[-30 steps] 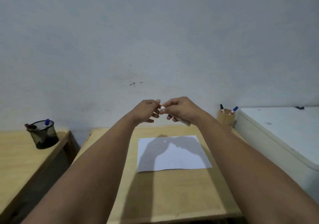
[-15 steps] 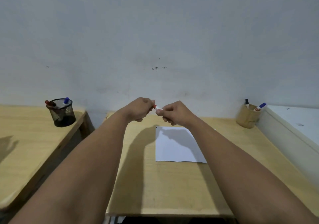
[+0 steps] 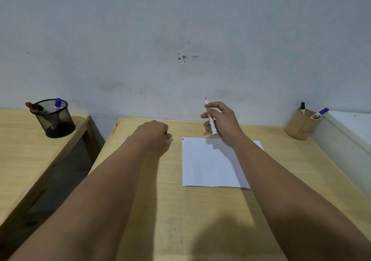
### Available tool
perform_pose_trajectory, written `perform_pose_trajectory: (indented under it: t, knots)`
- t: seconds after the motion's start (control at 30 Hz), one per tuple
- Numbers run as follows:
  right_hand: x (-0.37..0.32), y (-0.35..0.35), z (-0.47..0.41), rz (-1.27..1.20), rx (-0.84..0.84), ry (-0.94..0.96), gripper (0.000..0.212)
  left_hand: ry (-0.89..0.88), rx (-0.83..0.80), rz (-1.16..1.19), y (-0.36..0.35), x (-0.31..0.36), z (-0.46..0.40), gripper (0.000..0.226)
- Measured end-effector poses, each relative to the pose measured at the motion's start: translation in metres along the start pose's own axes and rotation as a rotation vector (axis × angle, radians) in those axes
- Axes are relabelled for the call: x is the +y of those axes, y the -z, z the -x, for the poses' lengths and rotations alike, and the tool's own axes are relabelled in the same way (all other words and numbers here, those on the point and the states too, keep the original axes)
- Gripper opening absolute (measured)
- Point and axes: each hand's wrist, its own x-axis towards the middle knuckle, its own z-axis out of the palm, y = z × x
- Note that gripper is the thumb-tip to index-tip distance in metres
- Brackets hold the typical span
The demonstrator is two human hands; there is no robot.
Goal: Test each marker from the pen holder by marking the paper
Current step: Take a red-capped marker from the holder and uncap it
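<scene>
My right hand point(image 3: 222, 124) holds a white marker point(image 3: 213, 129) above the far edge of the white paper point(image 3: 208, 164), its bare red tip pointing up. My left hand point(image 3: 154, 134) is a closed fist resting on the wooden desk point(image 3: 200, 210) just left of the paper; the red cap it pulled off is hidden inside. A tiny blue mark sits at the paper's top left corner. A brown pen holder point(image 3: 301, 127) at the far right holds a black and a blue marker. On the left table stands a black mesh holder point(image 3: 55, 120) with a red and a blue marker.
A second wooden table point(image 3: 20, 150) stands to the left, separated from the desk by a dark gap. A white box-like surface point(image 3: 351, 124) borders the desk on the right. A pale wall rises directly behind the desk.
My hands, joined at the marker's red cap before, have separated. The right hand rose with the uncapped marker, and the left fist dropped to the desk. The view has tilted down.
</scene>
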Motion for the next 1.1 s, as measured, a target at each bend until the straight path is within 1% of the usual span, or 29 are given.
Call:
perform_pose_trajectory:
  t: [0.07, 0.17, 0.23, 0.33, 0.37, 0.43, 0.5, 0.6, 0.7, 0.83, 1.0, 1.1]
  knots:
    - [-0.008, -0.004, -0.002, -0.162, 0.028, -0.055, 0.026, -0.015, 0.006, -0.068, -0.004, 0.003, 0.0, 0.029]
    - [-0.014, -0.005, -0.004, -0.316, 0.028, -0.086, 0.027, -0.032, -0.022, -0.099, -0.004, 0.003, -0.003, 0.029]
    - [-0.012, -0.003, -0.003, -0.292, 0.001, -0.059, 0.026, -0.026, -0.038, -0.092, -0.004, 0.003, -0.004, 0.029]
    - [-0.009, -0.002, 0.003, -0.184, 0.009, -0.031, 0.011, 0.011, -0.021, -0.058, -0.009, 0.004, -0.001, 0.031]
    - [-0.009, -0.003, 0.005, -0.161, 0.031, -0.037, 0.013, 0.027, -0.002, -0.046, -0.012, 0.005, 0.002, 0.032]
    - [-0.01, -0.005, 0.01, -0.135, 0.077, -0.056, 0.028, 0.036, 0.047, -0.038, -0.016, 0.008, 0.008, 0.035]
    - [-0.009, -0.006, 0.014, -0.127, 0.11, -0.069, 0.034, 0.044, 0.08, -0.03, -0.019, 0.011, 0.014, 0.034]
    - [-0.008, -0.006, 0.021, -0.117, 0.123, -0.063, 0.034, 0.067, 0.075, -0.01, -0.019, 0.012, 0.018, 0.028]
    - [-0.014, -0.004, 0.027, -0.108, 0.125, -0.062, 0.033, 0.103, 0.097, 0.078, -0.015, 0.013, 0.02, 0.024]
    - [-0.018, -0.003, 0.028, -0.092, 0.121, -0.06, 0.033, 0.095, 0.102, 0.098, -0.011, 0.01, 0.015, 0.016]
    - [-0.009, -0.002, 0.023, -0.082, 0.112, -0.068, 0.034, 0.072, 0.016, 0.159, -0.01, 0.005, 0.004, 0.028]
    - [-0.001, -0.002, 0.021, -0.09, 0.11, -0.087, 0.034, 0.03, 0.018, 0.156, -0.01, 0.009, 0.001, 0.031]
